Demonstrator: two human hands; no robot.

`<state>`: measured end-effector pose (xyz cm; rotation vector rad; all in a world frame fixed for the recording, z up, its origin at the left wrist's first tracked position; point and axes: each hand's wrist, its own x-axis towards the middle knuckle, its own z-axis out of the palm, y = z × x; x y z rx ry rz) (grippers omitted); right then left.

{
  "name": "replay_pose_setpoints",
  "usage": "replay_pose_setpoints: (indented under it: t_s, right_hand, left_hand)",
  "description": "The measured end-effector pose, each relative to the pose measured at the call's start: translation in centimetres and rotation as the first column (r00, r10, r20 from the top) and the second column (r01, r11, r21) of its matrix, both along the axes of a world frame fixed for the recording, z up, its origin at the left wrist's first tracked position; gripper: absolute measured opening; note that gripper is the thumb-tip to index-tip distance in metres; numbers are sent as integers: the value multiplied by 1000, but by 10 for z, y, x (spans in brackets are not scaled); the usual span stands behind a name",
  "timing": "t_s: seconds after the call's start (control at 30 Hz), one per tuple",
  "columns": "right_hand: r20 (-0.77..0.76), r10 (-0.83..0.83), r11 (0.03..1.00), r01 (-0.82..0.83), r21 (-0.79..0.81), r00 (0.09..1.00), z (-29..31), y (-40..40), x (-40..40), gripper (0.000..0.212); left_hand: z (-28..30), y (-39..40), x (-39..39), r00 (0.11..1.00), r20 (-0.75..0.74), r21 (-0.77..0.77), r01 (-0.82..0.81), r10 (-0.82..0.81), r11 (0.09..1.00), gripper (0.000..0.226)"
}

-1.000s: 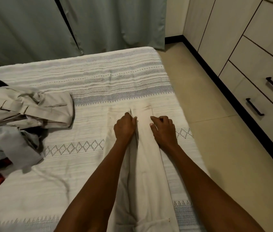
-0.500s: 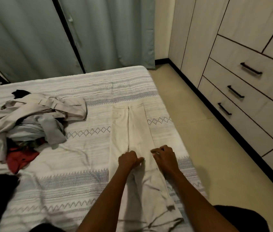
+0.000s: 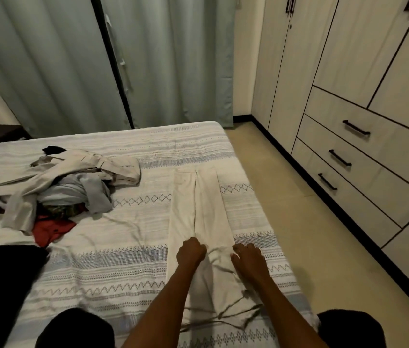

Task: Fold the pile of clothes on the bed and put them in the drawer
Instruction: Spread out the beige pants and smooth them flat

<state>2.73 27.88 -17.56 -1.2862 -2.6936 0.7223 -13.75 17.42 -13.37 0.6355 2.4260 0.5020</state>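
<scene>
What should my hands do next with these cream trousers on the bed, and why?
Probably lift the near end and fold it toward the far end: the cream trousers lie lengthwise, legs stacked, with the left hand and right hand gripping the fabric.

No readable text, labels, brands or numbers anywhere in view. The bedspread [image 3: 133,259] carries only woven diamond and zigzag patterns, not characters. The clothes pile [image 3: 68,187], trousers [image 3: 198,209] and drawers [image 3: 364,156] show no tags or markings that can be made out.
</scene>
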Motion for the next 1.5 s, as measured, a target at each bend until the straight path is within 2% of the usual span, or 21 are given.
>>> replay_pose_setpoints:
  t_s: [0.1,0.17,0.3,0.37,0.43,0.53,0.6,0.67,0.73,0.83,0.9,1.0,1.07,1.13,1.17,1.3,1.37,1.5]
  right_hand:
    - [12,-17,998,17,-62,1000,2,-3,6,46]
    - [36,-21,997,24,-78,999,1,-7,15,48]
    - [49,-2,996,6,-88,999,-1,-15,32,46]
    - [40,-14,992,18,-121,999,1,-19,38,43]
    - [12,-30,985,31,-167,999,3,-24,47,40]
    - [14,-15,980,17,-199,1000,3,-29,61,38]
    - [27,36,979,-30,-199,999,6,-33,69,32]
    - [63,83,973,-68,-220,995,8,-35,72,20]
    - [83,89,964,-65,-256,993,9,-35,72,5]
    - [0,89,957,-85,-277,996,7,-30,80,24]
    - [-73,100,957,-117,-265,992,7,-28,91,28]
    - [-148,96,974,-123,-188,984,1,-25,110,22]
    - [-138,141,989,-145,-18,980,-9,-26,122,24]
    - [-46,235,958,-223,183,971,-28,-24,133,41]
    - [-1,251,945,-245,219,968,-36,-23,136,45]
    - [161,278,926,-309,215,947,-37,-32,135,59]
    - [166,293,920,-325,219,942,-36,-35,131,66]
    - [101,399,885,-411,219,911,-37,-36,121,89]
  left_hand:
    - [-8,-4,-4,995,93,66,-34,28,997,63]
    - [-13,-7,-3,989,143,86,-32,20,996,65]
    - [-18,-24,9,974,221,138,-81,49,987,29]
    - [-19,-31,15,972,228,137,-86,53,987,28]
    - [-21,-38,21,983,184,139,-31,5,990,33]
    - [-16,-55,35,999,-3,84,36,-35,996,39]
    - [-15,-74,41,985,-109,107,145,-134,984,27]
    - [-19,-98,43,971,-112,243,233,-212,942,10]
    - [-24,-125,43,968,-118,372,249,-220,894,8]
    - [-28,-163,37,980,-172,498,177,-103,849,14]
    - [-35,-186,24,973,-215,450,179,-88,875,19]
    - [-49,-210,3,887,-369,97,333,-277,938,59]
    - [-58,-219,0,844,-377,-42,394,-380,918,74]
    - [-70,-227,-1,804,-400,-54,458,-439,887,78]
    - [-78,-230,-4,784,-422,-50,481,-455,875,77]
    - [-83,-235,-13,737,-441,-112,521,-512,846,68]
    - [-76,-231,-11,739,-412,-135,530,-533,837,73]
    - [-79,-222,-10,654,-475,-109,620,-588,777,68]
